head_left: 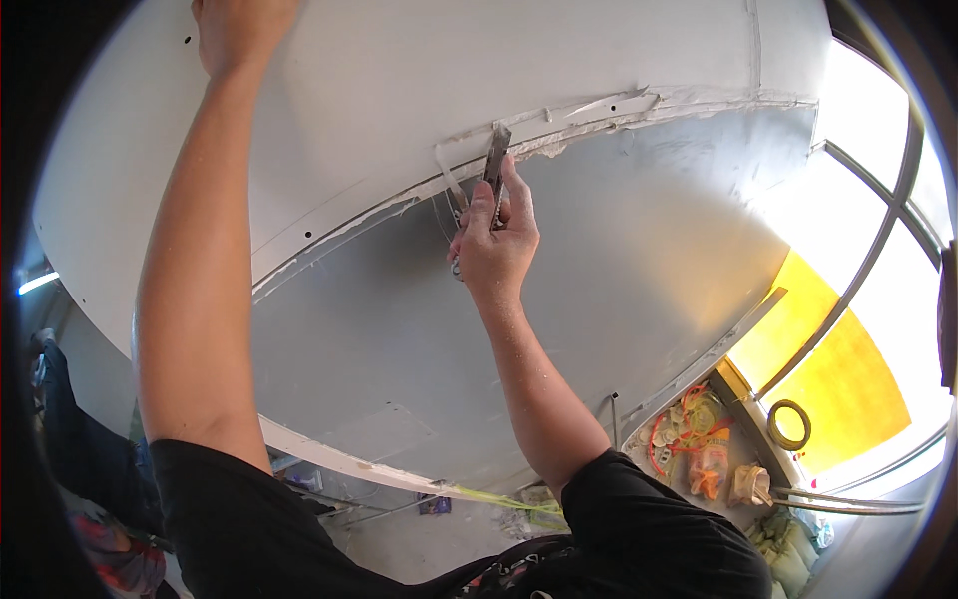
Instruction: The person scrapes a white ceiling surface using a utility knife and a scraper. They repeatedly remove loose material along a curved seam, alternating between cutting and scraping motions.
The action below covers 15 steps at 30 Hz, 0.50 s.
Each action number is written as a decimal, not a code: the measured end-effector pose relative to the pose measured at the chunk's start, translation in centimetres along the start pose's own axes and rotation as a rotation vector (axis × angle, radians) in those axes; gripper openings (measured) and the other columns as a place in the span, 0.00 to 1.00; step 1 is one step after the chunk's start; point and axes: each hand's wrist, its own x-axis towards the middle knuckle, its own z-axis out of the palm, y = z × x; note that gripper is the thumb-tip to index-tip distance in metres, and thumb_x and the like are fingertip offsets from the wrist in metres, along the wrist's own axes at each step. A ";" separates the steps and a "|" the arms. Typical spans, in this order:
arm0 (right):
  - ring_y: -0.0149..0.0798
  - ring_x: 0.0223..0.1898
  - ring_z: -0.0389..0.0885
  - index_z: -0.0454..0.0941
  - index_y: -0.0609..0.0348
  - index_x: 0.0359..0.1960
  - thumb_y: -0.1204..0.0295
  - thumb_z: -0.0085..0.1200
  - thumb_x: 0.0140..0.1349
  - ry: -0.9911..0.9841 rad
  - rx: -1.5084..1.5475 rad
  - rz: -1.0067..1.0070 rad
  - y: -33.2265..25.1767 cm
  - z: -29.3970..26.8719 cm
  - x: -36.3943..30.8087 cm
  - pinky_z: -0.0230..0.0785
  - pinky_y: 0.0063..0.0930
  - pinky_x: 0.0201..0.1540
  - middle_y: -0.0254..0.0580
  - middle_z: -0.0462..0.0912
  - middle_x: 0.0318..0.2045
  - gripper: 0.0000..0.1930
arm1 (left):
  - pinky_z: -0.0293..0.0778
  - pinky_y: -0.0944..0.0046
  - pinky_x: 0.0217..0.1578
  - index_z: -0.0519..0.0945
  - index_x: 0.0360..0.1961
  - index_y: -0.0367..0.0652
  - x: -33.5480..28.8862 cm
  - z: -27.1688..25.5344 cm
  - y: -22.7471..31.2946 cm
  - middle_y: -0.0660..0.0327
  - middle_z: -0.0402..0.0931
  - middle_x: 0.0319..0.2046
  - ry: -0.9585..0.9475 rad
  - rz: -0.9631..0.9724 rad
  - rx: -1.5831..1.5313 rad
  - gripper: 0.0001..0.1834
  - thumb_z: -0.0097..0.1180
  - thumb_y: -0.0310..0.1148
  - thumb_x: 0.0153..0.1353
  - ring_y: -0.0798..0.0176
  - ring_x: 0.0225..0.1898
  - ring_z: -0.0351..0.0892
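Observation:
Near the middle, my right hand (499, 250) is closed around a metal utility knife (497, 150), its upper end pointing up against a ragged seam (559, 135). A thin white strip (448, 172), perhaps tape or a peeled edge, hangs beside the knife. The seam runs between a white panel (399, 70) above and a smooth grey panel (399, 329) below, with rough, torn white material along it. High on the left, my left hand (242, 35) is against or close to the white panel. Its fingers are mostly cut off by the picture's top edge.
On the lower right, a cluttered ledge holds orange cord (659, 444), an orange-labelled package (709, 459) and a brown paper bag (750, 485). A dark ring (788, 425) stands by the yellow-covered window (848, 389). Another person's dark-clothed leg (85, 429) shows at far left.

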 end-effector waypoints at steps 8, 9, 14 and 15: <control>0.28 0.33 0.83 0.69 0.62 0.70 0.73 0.50 0.75 0.013 0.000 -0.012 0.8 0.2 0.2 0.79 0.24 0.42 0.46 0.87 0.45 0.23 | 0.71 0.53 0.57 0.81 0.58 0.46 0.4 0.3 -0.7 0.58 0.74 0.50 0.025 0.019 0.036 0.20 0.59 0.46 0.72 0.55 0.53 0.71; 0.30 0.35 0.84 0.69 0.62 0.69 0.74 0.50 0.75 0.015 -0.022 -0.013 1.0 -0.3 0.5 0.79 0.25 0.43 0.47 0.87 0.46 0.22 | 0.71 0.53 0.57 0.81 0.58 0.46 0.8 0.3 -0.9 0.58 0.74 0.50 -0.013 0.026 0.027 0.21 0.59 0.46 0.72 0.55 0.53 0.71; 0.39 0.51 0.87 0.73 0.60 0.67 0.75 0.53 0.73 -0.030 -0.167 -0.168 1.6 -2.6 1.9 0.80 0.32 0.50 0.50 0.86 0.52 0.21 | 0.71 0.53 0.57 0.81 0.57 0.45 0.2 0.2 -0.8 0.58 0.74 0.50 -0.026 0.031 -0.022 0.21 0.59 0.47 0.71 0.55 0.53 0.71; 0.39 0.51 0.87 0.73 0.60 0.67 0.76 0.53 0.73 -0.019 -0.228 -0.187 1.6 -2.5 1.8 0.80 0.32 0.50 0.51 0.86 0.53 0.21 | 0.71 0.53 0.56 0.81 0.57 0.45 0.4 0.4 -1.4 0.58 0.74 0.50 -0.015 0.029 -0.001 0.21 0.59 0.47 0.71 0.55 0.53 0.71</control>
